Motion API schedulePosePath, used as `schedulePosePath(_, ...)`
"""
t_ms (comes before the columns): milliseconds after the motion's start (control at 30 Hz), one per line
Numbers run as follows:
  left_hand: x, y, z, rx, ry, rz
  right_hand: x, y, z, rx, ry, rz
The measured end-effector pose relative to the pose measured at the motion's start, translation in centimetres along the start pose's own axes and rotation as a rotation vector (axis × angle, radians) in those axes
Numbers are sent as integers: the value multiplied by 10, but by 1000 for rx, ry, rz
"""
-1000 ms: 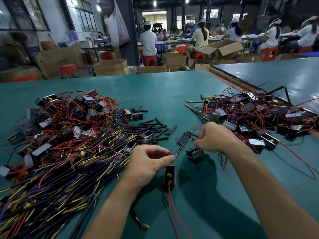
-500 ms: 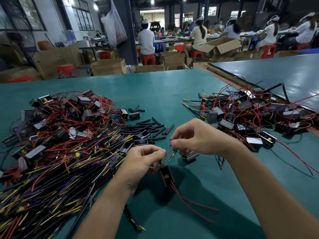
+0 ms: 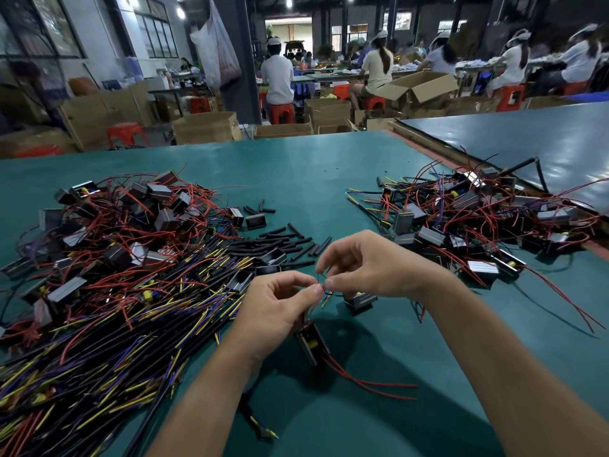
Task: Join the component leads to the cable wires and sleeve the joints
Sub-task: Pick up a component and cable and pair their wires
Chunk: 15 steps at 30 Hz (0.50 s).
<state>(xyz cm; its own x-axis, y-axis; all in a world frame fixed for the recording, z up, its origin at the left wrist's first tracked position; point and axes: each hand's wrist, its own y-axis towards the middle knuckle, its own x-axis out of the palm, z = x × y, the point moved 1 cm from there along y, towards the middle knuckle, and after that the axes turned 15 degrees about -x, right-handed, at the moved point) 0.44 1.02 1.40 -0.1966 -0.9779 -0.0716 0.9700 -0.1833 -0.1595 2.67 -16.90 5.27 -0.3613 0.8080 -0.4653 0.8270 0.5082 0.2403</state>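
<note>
Head view: my left hand (image 3: 276,311) pinches the red lead (image 3: 315,300) of the hanging component (image 3: 311,346); my right hand (image 3: 369,265) pinches the cable wire (image 3: 325,300) against it. I judge the component's weight may pull them apart.

joint: wire ends (image 3: 321,286) just above the component (image 3: 313,346), pinched between left hand (image 3: 276,311) and right hand (image 3: 369,265); too small to tell if twisted or sleeved.
component top: hidden behind the left palm.
cable (image 3: 260,427): below-left of the component, upper run hidden under the left forearm.
cable pile (image 3: 99,341): left of the component, cut off by left and bottom edges.
workers (image 3: 278,77): far behind the component, blurred.
</note>
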Motion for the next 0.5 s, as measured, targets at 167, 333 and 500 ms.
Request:
schedulePosePath(167,0,0,2,66,14,39,3,0,0,3,-23,-21)
schedulePosePath(333,-1,1,2,71,4,128,4,0,0,18,-43,-37)
schedulePosePath(500,-2,0,0,36,-40,141,3,0,0,33,-44,-64)
